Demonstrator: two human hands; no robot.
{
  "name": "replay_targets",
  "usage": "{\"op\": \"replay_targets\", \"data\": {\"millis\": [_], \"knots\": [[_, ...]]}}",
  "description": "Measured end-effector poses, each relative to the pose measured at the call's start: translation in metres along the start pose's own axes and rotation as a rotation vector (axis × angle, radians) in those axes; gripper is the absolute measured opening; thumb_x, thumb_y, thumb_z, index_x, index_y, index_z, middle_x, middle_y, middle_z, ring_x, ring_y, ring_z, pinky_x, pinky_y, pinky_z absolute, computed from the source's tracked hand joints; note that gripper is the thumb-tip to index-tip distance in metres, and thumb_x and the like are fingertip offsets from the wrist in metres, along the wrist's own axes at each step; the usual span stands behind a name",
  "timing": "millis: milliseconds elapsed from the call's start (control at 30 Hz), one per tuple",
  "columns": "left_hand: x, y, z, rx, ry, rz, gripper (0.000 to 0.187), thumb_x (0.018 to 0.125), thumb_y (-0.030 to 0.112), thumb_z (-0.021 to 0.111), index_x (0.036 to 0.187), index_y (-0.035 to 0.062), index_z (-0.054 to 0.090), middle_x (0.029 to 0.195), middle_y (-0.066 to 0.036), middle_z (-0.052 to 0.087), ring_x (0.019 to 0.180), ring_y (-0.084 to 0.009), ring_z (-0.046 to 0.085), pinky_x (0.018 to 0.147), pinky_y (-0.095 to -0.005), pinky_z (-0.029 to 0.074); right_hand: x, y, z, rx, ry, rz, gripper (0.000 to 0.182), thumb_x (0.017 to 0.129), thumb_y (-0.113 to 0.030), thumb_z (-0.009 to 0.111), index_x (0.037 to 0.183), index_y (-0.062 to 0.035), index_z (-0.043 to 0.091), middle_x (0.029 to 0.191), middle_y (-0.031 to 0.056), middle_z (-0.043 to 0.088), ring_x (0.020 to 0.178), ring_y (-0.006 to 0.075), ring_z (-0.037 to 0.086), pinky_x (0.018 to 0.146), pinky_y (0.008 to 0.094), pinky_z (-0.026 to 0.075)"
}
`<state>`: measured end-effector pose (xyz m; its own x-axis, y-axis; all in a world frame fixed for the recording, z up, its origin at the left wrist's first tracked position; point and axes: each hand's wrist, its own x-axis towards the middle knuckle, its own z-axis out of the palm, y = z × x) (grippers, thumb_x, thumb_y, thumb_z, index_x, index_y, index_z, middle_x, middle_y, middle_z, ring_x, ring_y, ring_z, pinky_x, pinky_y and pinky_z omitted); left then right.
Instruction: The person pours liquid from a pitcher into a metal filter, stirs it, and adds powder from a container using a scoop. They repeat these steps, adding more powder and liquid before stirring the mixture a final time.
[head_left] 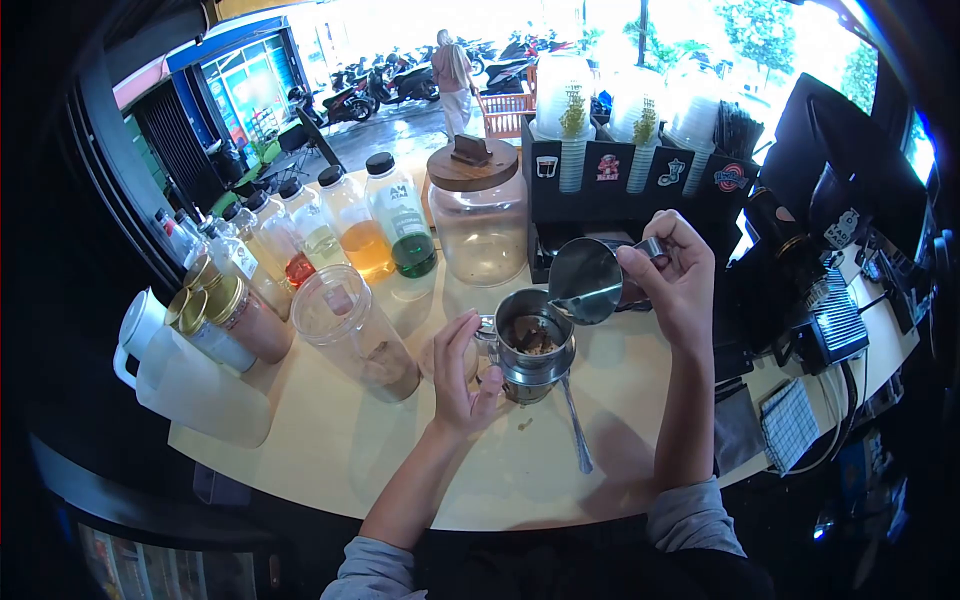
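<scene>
A metal coffee drip filter (540, 366) sits on top of a glass on the table, with dark coffee grounds inside its cup. My left hand (460, 375) is at its left side, fingertips on the small side handle and thumb low near the rim of the base. Gripped by its handle, a small stainless steel pitcher (578, 275) tilts toward the filter in my right hand (675, 270), its lip just over the filter's right edge. A spoon (579, 430) lies right of the glass. Left of my left hand stands a clear plastic container (350, 340) with brown powder at the bottom.
Syrup bottles (408, 215) and a large lidded glass jar (478, 215) line the back. A black organizer (610, 185) holds plastic cups. Gold-lidded jars (240, 315) and a white jug (190, 380) stand left. A folded checked cloth (790, 422) and machines are right.
</scene>
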<state>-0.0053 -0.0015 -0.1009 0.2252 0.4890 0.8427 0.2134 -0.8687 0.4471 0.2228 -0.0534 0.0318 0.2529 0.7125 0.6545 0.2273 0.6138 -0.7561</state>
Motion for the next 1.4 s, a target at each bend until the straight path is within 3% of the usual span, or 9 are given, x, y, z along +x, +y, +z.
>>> {"op": "replay_targets", "data": {"millis": [367, 633, 967, 1233, 1400], "knots": [[-0.0002, 0.0026, 0.0016, -0.036, 0.030, -0.029, 0.054, 0.090, 0.033, 0.053, 0.128, -0.0046, 0.044, 0.127, -0.022, 0.047, 0.115, -0.0336, 0.047, 0.098, -0.0409, 0.036, -0.0038, -0.0106, 0.0076, -0.046, -0.048, -0.057, 0.023, 0.082, -0.002, 0.070, 0.081, -0.0034, 0.048, 0.069, -0.0047, 0.043, 0.064, -0.0030, 0.046, 0.054, 0.0138, 0.043], [0.0002, 0.0033, 0.0002, -0.023, 0.015, -0.034, 0.055, 0.090, 0.033, 0.053, 0.129, -0.0046, 0.043, 0.128, -0.022, 0.046, 0.115, -0.0333, 0.047, 0.099, -0.0405, 0.036, -0.0051, -0.0065, 0.0082, -0.066, -0.064, -0.041, 0.025, 0.080, -0.001, 0.072, 0.078, -0.0032, 0.047, 0.068, -0.0051, 0.040, 0.063, -0.0029, 0.037, 0.052, 0.0134, 0.033], [0.0004, 0.0038, 0.0002, -0.033, 0.015, -0.032, 0.054, 0.090, 0.031, 0.053, 0.129, -0.0046, 0.042, 0.128, -0.022, 0.046, 0.116, -0.0331, 0.047, 0.098, -0.0402, 0.038, -0.0062, -0.0079, 0.0108, -0.075, -0.072, -0.091, 0.027, 0.078, -0.002, 0.073, 0.076, -0.0025, 0.046, 0.072, -0.0027, 0.037, 0.063, -0.0007, 0.033, 0.051, 0.0140, 0.033], [0.0007, 0.0048, -0.0005, -0.007, 0.006, -0.034, 0.055, 0.091, 0.033, 0.052, 0.130, -0.0048, 0.042, 0.128, -0.022, 0.045, 0.115, -0.0332, 0.046, 0.096, -0.0400, 0.039, -0.0052, -0.0054, 0.0096, -0.132, -0.060, -0.145, 0.029, 0.074, -0.005, 0.076, 0.075, -0.0037, 0.047, 0.068, -0.0022, 0.037, 0.059, 0.0024, 0.030, 0.049, 0.0204, 0.024], [0.0021, 0.0061, -0.0006, -0.014, 0.008, -0.028, 0.055, 0.090, 0.032, 0.053, 0.130, -0.0049, 0.042, 0.128, -0.022, 0.045, 0.115, -0.0323, 0.046, 0.094, -0.0390, 0.042, -0.0058, -0.0067, 0.0095, -0.181, -0.074, -0.193, 0.027, 0.074, -0.005, 0.076, 0.075, -0.0035, 0.049, 0.068, -0.0021, 0.039, 0.059, 0.0024, 0.030, 0.049, 0.0198, 0.025]]}}
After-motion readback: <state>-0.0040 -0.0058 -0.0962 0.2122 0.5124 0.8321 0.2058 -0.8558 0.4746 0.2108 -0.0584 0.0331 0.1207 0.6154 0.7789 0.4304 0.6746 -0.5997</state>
